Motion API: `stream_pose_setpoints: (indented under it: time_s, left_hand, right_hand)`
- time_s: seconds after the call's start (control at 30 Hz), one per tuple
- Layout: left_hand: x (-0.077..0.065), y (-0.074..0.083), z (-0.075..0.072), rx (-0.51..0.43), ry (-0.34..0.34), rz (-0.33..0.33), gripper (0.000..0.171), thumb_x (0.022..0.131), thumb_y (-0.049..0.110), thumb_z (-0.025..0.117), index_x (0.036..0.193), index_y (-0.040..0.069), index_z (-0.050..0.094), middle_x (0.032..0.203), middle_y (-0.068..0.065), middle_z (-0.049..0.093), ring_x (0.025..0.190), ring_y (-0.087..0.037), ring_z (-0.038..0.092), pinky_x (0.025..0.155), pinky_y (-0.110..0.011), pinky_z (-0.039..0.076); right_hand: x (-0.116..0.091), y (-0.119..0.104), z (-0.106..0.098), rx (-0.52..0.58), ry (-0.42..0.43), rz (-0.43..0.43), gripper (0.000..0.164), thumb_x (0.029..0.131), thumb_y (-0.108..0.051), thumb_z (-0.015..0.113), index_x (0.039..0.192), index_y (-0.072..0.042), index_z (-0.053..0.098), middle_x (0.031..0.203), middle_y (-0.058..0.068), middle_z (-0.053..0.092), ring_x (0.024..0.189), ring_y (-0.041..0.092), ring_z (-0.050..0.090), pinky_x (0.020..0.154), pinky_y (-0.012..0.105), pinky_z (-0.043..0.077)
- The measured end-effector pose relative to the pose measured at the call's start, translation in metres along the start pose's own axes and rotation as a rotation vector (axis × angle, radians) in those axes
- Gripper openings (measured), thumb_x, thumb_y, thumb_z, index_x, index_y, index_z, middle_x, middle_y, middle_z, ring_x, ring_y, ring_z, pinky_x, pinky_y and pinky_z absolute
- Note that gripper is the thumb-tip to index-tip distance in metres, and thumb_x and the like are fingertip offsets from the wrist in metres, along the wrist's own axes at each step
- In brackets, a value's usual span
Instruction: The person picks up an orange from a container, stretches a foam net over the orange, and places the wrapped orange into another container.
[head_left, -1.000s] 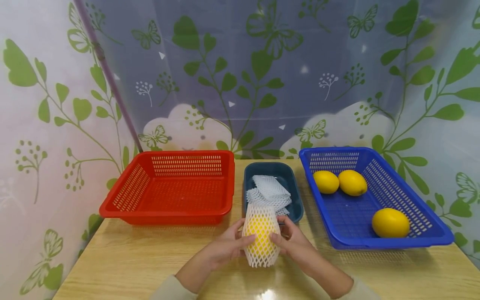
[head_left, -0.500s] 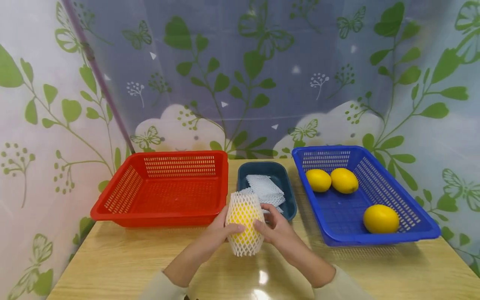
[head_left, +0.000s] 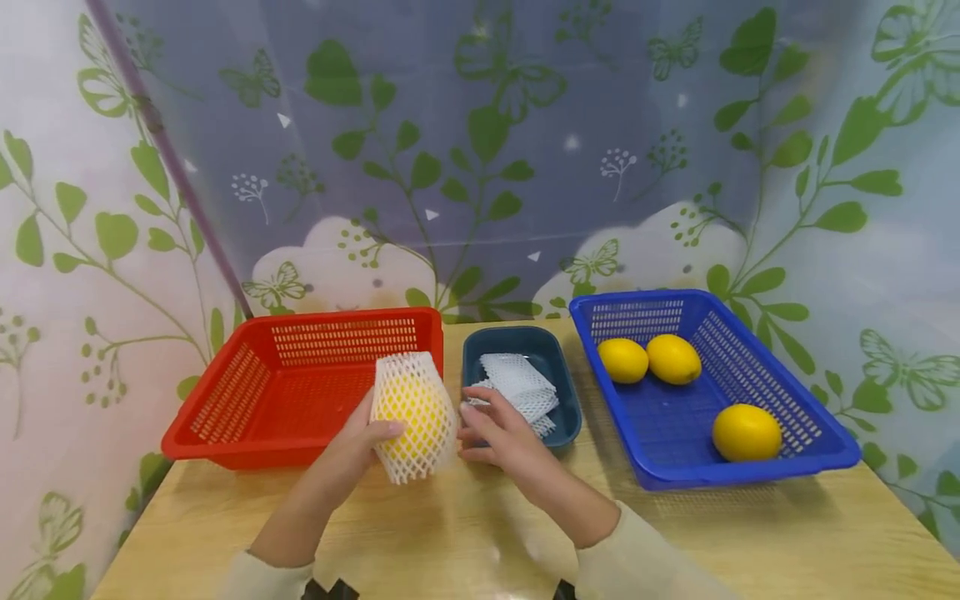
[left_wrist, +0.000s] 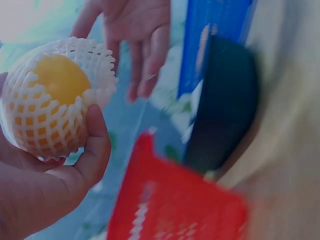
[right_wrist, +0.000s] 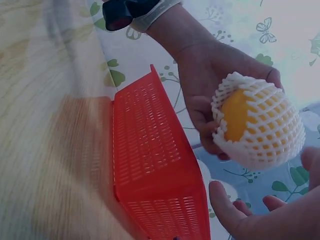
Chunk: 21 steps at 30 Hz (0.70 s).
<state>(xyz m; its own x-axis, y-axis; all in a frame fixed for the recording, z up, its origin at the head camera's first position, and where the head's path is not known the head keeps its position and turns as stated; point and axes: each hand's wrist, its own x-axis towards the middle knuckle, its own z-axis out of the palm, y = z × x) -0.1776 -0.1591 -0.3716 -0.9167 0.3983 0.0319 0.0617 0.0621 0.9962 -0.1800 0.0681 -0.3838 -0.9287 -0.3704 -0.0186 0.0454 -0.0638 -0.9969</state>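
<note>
Your left hand holds the yellow fruit in its white foam net, the thumb lying across the near face and the fingers curled round the far side. The fruit sits off the table, between your two hands but in the grip of the left one alone. Its net wraps most of it, and in both wrist views a patch of bare yellow shows at one end of the mesh. Your right hand holds nothing: its fingers are loosely bent and a little spread, and their tips hang just beside the net's right edge, with a narrow gap between in the head view. From there, the fruit overlaps the near right corner of the red basket, which stands to your left. Your right hand partly covers the near left side of the dark teal tray, where folded white nets lie in a loose pile. Well to the right of both hands stands the blue basket; two lemons lie side by side toward its back left, and a third lemon rests near its front wall.
</note>
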Motion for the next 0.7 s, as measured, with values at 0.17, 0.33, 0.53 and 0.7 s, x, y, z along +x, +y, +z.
stream_pose_setpoints:
  time_s: [0.17, 0.33, 0.53, 0.7]
  left_hand:
    - [-0.001, 0.013, -0.031, 0.112, 0.144, 0.069, 0.068, 0.094, 0.019, 0.048, 0.151, 0.008, 0.012, 0.120, -0.015, 0.052, 0.099, -0.012, 0.060, 0.086, -0.024, 0.050]
    - [0.004, 0.019, -0.064, 0.245, 0.286, 0.003, 0.071, 0.098, 0.028, 0.053, 0.152, 0.010, 0.011, 0.130, -0.019, 0.045, 0.104, -0.014, 0.056, 0.085, -0.021, 0.050]
    - [0.016, 0.012, -0.099, 0.376, 0.371, -0.091, 0.080, 0.096, 0.040, 0.057, 0.151, 0.007, 0.010, 0.138, -0.023, 0.037, 0.118, -0.034, 0.046, 0.099, -0.047, 0.046]
    - [0.016, 0.001, -0.127, 0.508, 0.428, -0.149, 0.085, 0.093, 0.045, 0.060, 0.150, 0.002, 0.013, 0.137, -0.026, 0.037, 0.116, -0.039, 0.046, 0.095, -0.054, 0.047]
  right_hand:
    - [0.014, -0.001, 0.009, -0.179, 0.019, -0.034, 0.063, 0.091, -0.031, 0.068, 0.144, -0.012, 0.039, 0.142, 0.016, 0.043, 0.121, 0.033, 0.053, 0.095, 0.045, 0.050]
    - [0.025, -0.008, 0.017, -0.399, 0.050, -0.095, 0.077, 0.084, -0.040, 0.074, 0.147, -0.015, 0.037, 0.146, 0.011, 0.041, 0.127, 0.035, 0.047, 0.100, 0.050, 0.045]
    - [0.039, -0.018, 0.021, -0.685, 0.069, -0.174, 0.088, 0.081, -0.050, 0.073, 0.151, -0.014, 0.032, 0.154, 0.009, 0.028, 0.133, 0.033, 0.038, 0.102, 0.055, 0.041]
    - [0.052, -0.019, 0.025, -0.843, 0.047, -0.135, 0.097, 0.080, -0.058, 0.070, 0.154, -0.017, 0.024, 0.161, 0.009, 0.014, 0.143, 0.033, 0.026, 0.106, 0.057, 0.036]
